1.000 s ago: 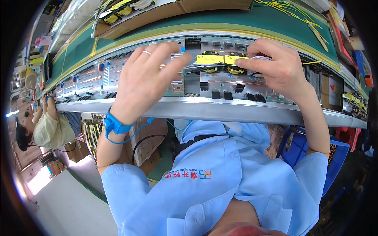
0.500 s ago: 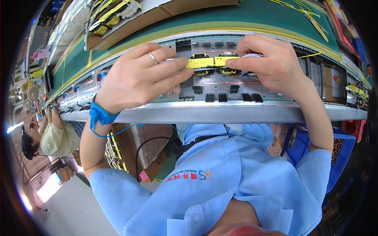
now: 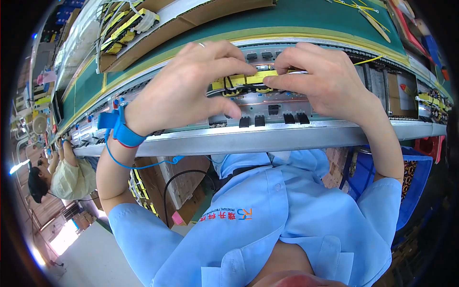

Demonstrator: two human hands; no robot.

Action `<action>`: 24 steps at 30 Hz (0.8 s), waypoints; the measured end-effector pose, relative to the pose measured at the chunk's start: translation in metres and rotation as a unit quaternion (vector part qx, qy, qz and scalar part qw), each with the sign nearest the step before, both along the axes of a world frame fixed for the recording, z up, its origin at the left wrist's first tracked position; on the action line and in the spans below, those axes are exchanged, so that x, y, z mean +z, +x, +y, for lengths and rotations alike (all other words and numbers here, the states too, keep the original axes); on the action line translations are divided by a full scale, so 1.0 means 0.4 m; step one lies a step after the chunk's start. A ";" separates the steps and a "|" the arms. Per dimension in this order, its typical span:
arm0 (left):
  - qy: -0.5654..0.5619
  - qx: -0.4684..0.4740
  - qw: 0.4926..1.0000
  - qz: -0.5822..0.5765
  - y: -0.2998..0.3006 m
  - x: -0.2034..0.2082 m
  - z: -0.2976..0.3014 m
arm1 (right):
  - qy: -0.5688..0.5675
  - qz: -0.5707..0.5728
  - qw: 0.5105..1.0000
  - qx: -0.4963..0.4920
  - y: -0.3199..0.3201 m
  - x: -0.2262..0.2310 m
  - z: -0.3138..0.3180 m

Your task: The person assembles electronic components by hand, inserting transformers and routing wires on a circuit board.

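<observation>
A pair of yellow-taped transformers [image 3: 258,78] with black and white leads lies over a circuit board [image 3: 260,103] in the long conveyor. My left hand [image 3: 186,88] is spread above the left transformer, thumb and fingers apart. Its index fingertip reaches the top edge of the yellow tape, and the thumb hangs over the board's near side. From the right, my right hand [image 3: 322,79] grips the right transformer, one fingertip on its yellow face; a white lead shows beside its fingers. A blue wrist strap [image 3: 125,131] with a cord circles my left wrist.
The conveyor's metal front rail [image 3: 258,136] runs between me and the board. A cardboard box [image 3: 191,23] holding yellow wired parts [image 3: 126,33] stands behind. Yellow wires and a tool [image 3: 375,26] lie on the green mat. At right is a blue bin [image 3: 418,186]; a co-worker [image 3: 71,177] is far left.
My left hand has let go of the left transformer and spread its fingers, lifting a little. The right hand stays at the right transformer. The view has shifted slightly.
</observation>
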State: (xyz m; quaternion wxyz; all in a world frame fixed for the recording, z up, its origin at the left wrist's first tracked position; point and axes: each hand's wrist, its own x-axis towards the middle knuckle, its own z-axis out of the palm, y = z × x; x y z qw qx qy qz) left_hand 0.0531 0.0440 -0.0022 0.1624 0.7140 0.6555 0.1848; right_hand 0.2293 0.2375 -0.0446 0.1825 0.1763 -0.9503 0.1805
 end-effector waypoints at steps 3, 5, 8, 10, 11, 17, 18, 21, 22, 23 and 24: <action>0.025 -0.019 1.000 0.002 -0.005 -0.022 0.010 | -0.007 -0.001 1.000 0.008 -0.002 0.005 -0.005; -0.049 0.054 0.994 -0.086 0.000 -0.020 0.037 | -0.013 -0.002 1.000 0.006 0.000 0.004 -0.002; -0.099 0.141 0.968 -0.184 0.009 -0.038 0.061 | -0.032 0.002 0.999 0.001 0.008 0.005 0.000; -0.147 0.166 0.961 -0.167 0.006 -0.034 0.073 | -0.049 0.018 0.999 -0.002 0.015 0.018 0.010; -0.146 0.165 0.961 -0.167 0.010 -0.027 0.071 | -0.048 0.019 0.999 -0.003 0.025 0.035 0.017; -0.223 0.229 0.948 0.010 0.034 0.036 0.002 | -0.145 0.017 0.987 -0.071 0.203 0.105 0.045; -0.220 0.239 0.942 -0.082 0.018 0.027 -0.026 | -0.146 0.018 0.986 -0.079 0.224 0.097 0.033; -0.184 0.243 0.916 -0.262 0.001 0.010 -0.058 | -0.111 0.080 0.980 -0.145 0.272 0.044 0.005; -0.211 0.247 0.897 -0.302 0.002 0.017 -0.049 | -0.118 0.087 0.979 -0.145 0.290 0.019 -0.004; -0.211 0.233 0.900 -0.302 0.013 0.018 -0.039 | -0.125 0.096 0.977 -0.143 0.306 -0.005 -0.017; -0.204 0.233 0.886 -0.344 0.025 0.017 -0.027 | -0.112 0.098 0.978 -0.147 0.318 -0.018 -0.033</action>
